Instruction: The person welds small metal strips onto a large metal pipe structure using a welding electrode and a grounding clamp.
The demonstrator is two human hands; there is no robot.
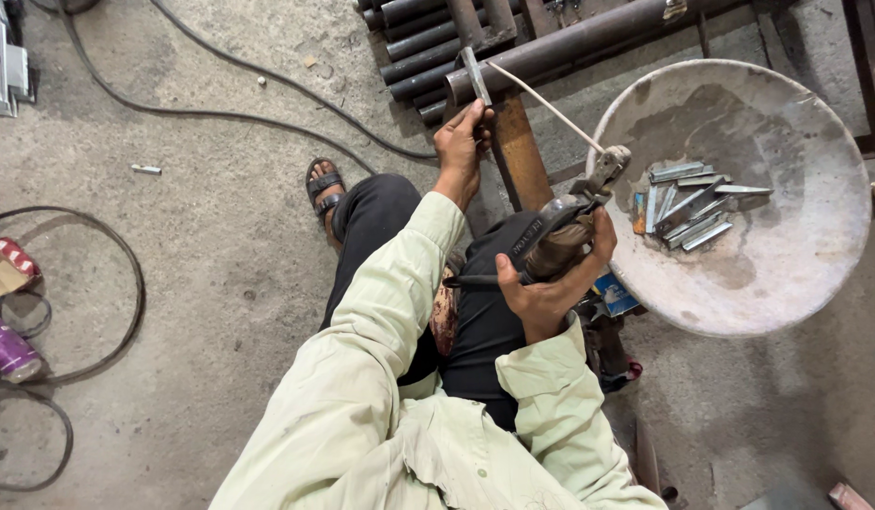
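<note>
seated worker, viewed from above, on a concrete floor (220, 274). left hand (461, 142) has its fingers clamped round a small flat metal strip (475, 76), holding it upright against a dark steel pipe (569, 42) that lies among a bank of pipes (409, 42). right hand (551, 283) is closed around the grip of a welding electrode holder (574, 203); its welding rod (546, 104) runs up and to the left, tip at or just beside the strip. judged step: positioning the strip for a tack weld, arc not yet visible. the next move would call for a steady rod tip at the joint and the strip kept square. the strip's long axis runs near vertical in the frame, leaning slightly left, top end pointing away from the worker; the pipe beneath runs across it, rising to the right. a shallow metal pan (796, 274) to the right holds a loose pile of similar strips (688, 203). cables (126, 104) trail over the floor.
</note>
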